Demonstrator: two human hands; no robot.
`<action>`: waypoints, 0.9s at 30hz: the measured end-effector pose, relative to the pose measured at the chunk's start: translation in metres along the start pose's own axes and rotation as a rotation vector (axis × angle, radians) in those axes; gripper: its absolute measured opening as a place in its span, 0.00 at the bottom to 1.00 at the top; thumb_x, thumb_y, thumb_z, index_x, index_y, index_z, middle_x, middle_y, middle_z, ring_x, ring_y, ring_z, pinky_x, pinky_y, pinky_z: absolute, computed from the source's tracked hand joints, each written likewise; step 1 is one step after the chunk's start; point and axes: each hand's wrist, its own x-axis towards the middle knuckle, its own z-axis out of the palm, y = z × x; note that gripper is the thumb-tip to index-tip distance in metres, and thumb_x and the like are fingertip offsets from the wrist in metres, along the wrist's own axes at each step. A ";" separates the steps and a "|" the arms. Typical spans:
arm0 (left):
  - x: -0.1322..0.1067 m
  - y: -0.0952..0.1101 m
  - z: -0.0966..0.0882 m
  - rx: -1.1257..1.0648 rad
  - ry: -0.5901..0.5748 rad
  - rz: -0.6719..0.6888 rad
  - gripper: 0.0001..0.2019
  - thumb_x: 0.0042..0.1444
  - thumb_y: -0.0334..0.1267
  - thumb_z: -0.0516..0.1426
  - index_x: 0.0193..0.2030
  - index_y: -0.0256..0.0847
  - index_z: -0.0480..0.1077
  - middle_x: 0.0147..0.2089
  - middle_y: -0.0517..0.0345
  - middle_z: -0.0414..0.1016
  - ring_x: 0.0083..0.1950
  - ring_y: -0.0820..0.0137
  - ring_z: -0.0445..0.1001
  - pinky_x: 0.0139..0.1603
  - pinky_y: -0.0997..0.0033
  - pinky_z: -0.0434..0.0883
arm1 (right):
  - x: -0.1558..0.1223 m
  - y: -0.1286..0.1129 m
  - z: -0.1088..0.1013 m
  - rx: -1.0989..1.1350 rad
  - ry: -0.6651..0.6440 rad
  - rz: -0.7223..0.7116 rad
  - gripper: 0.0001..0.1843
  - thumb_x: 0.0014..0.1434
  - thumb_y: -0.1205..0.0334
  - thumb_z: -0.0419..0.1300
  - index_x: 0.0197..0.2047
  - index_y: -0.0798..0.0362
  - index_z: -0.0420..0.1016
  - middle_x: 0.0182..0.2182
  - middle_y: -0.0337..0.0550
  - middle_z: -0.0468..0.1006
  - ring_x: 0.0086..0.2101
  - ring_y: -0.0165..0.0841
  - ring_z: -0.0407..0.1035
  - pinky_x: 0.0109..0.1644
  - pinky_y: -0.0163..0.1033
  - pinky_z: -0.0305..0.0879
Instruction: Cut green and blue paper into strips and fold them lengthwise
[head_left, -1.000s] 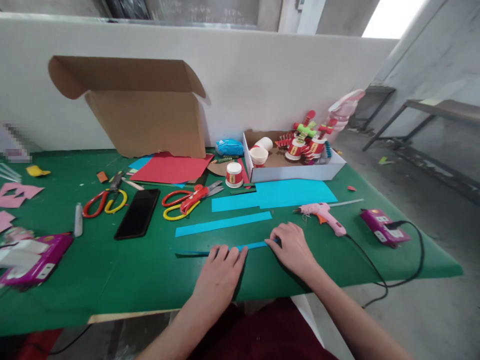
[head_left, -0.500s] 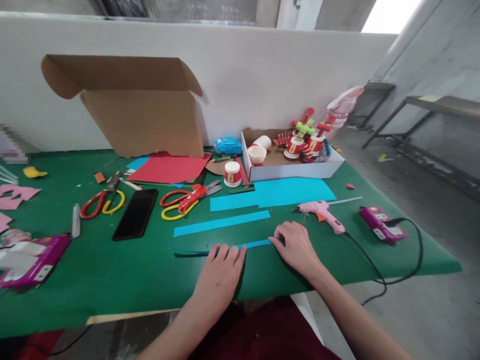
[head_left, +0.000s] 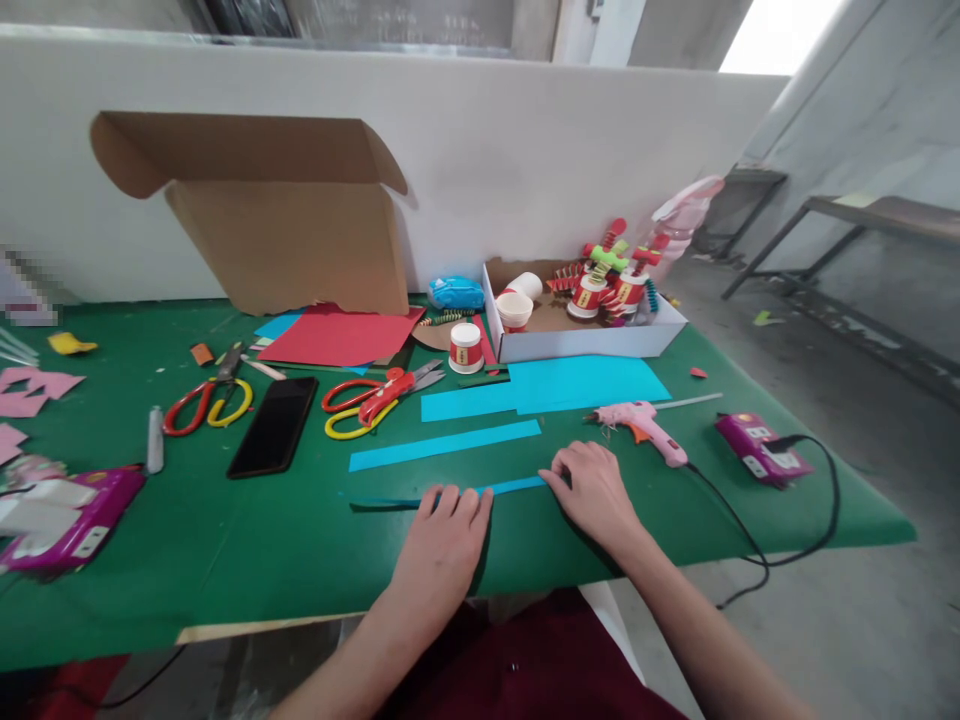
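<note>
A thin blue paper strip (head_left: 510, 488) lies near the front edge of the green table (head_left: 262, 540). My left hand (head_left: 444, 540) rests flat on its middle, fingers stretched out. My right hand (head_left: 594, 492) presses the strip's right end, fingers curled down together on it. A wider blue strip (head_left: 444, 445) lies just beyond, and a blue sheet (head_left: 555, 385) behind that. A pink glue gun (head_left: 643, 430) sits just right of my right hand.
Red-and-yellow scissors (head_left: 375, 400), a second pair (head_left: 202, 400) and a black phone (head_left: 274, 428) lie to the left. A white box (head_left: 592, 340) of paper-cup crafts, a small cup (head_left: 466, 348), red paper (head_left: 337, 335) and an open cardboard box (head_left: 277, 220) stand behind. Purple packs (head_left: 761, 450) (head_left: 67, 520) flank the sides.
Both hands stay on the thin strip, almost still. The camera has shifted slightly.
</note>
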 end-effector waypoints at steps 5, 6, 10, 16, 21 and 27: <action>0.000 0.000 0.001 -0.009 -0.001 -0.005 0.21 0.63 0.31 0.49 0.62 0.38 0.63 0.43 0.50 0.71 0.47 0.61 0.67 0.53 0.56 0.64 | -0.007 0.000 -0.010 -0.095 0.170 0.036 0.13 0.65 0.57 0.53 0.30 0.51 0.71 0.30 0.46 0.74 0.37 0.42 0.67 0.53 0.54 0.58; 0.000 0.001 0.001 -0.011 0.002 -0.006 0.21 0.63 0.31 0.50 0.62 0.38 0.63 0.43 0.50 0.71 0.47 0.62 0.67 0.53 0.56 0.64 | -0.011 -0.004 -0.012 -0.088 0.211 -0.001 0.13 0.66 0.58 0.51 0.34 0.51 0.73 0.33 0.48 0.76 0.39 0.43 0.68 0.57 0.57 0.56; 0.000 0.001 0.002 -0.026 0.028 -0.020 0.20 0.63 0.30 0.50 0.61 0.40 0.64 0.42 0.52 0.71 0.46 0.63 0.67 0.53 0.57 0.64 | -0.033 -0.033 -0.006 0.028 0.036 -0.420 0.21 0.67 0.54 0.48 0.58 0.51 0.70 0.52 0.48 0.76 0.56 0.42 0.65 0.67 0.55 0.51; 0.000 0.002 0.001 -0.028 0.042 -0.034 0.18 0.63 0.32 0.51 0.59 0.38 0.66 0.43 0.52 0.72 0.46 0.62 0.68 0.53 0.57 0.65 | -0.045 -0.052 0.006 0.005 -0.242 -0.427 0.39 0.63 0.42 0.52 0.69 0.59 0.55 0.67 0.52 0.58 0.66 0.43 0.51 0.70 0.53 0.47; 0.000 0.002 0.000 -0.014 0.018 -0.034 0.20 0.63 0.31 0.50 0.61 0.40 0.64 0.44 0.51 0.72 0.47 0.63 0.68 0.54 0.57 0.64 | -0.041 -0.042 0.003 0.017 -0.258 -0.428 0.39 0.63 0.42 0.53 0.70 0.55 0.53 0.67 0.51 0.56 0.66 0.43 0.50 0.70 0.54 0.48; -0.002 0.001 0.002 -0.021 0.020 -0.037 0.20 0.62 0.31 0.51 0.61 0.40 0.64 0.44 0.51 0.72 0.47 0.63 0.68 0.56 0.56 0.63 | -0.042 -0.026 0.000 -0.006 -0.230 -0.440 0.39 0.64 0.45 0.53 0.71 0.54 0.49 0.67 0.50 0.55 0.66 0.42 0.50 0.69 0.54 0.51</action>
